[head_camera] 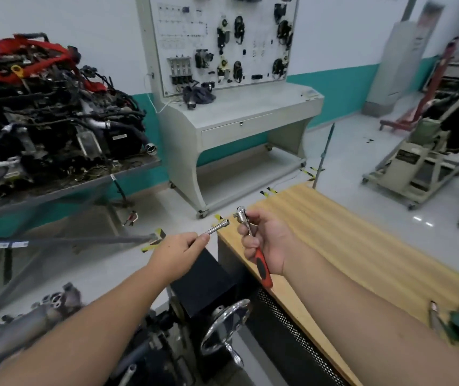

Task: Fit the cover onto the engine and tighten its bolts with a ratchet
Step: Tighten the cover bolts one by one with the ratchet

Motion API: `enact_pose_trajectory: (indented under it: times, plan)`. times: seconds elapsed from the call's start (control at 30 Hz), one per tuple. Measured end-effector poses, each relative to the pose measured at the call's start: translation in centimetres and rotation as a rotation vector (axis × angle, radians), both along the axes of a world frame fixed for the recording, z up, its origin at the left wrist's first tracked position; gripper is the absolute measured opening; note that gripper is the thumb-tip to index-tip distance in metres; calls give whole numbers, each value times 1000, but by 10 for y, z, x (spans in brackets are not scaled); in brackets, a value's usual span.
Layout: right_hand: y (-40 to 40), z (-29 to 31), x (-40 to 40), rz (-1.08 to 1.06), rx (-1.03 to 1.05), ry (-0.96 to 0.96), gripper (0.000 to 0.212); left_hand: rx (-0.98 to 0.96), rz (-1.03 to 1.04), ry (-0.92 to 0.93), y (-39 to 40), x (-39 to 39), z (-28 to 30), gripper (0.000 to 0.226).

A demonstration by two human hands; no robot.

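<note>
The right hand (267,242) is gripping the ratchet (253,243) by its red-and-black handle, fingers curled round it, chrome head pointing to twelve o'clock. At nine o'clock of it, just apart, the left hand (179,247) is pinching a chrome socket extension (218,227) (its open end aiming at the ratchet head). Both are hovering over the wooden table (362,246) corner. An engine (50,115) is sitting at ten o'clock, well apart.

A ratchet (253,243) with a red-and-black handle is gripped upright in the right hand (267,243) above the corner of a wooden bench (362,246), while a metal extension bar (218,227), held just beside the ratchet head, is pinched in the left hand (178,249).
</note>
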State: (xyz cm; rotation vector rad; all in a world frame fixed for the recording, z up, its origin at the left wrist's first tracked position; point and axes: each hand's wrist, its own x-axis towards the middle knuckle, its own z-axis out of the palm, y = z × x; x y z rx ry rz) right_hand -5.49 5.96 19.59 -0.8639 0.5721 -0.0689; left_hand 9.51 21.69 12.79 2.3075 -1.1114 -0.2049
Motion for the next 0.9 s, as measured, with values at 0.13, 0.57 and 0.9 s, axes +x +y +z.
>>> enact_pose_trajectory:
  times: [0.13, 0.57, 0.9]
  plan:
    - [-81, -4, -41, -75, -48, 42, 19, -43, 61, 158, -75, -30, -21, 58]
    - [-217, -106, -120, -624, -114, 314, 20, 51, 70, 821, -283, -145, -89, 23]
    - [-231, -254, -139, -729, -246, 893, 19, 210, 103, 857, -311, -173, -181, 12]
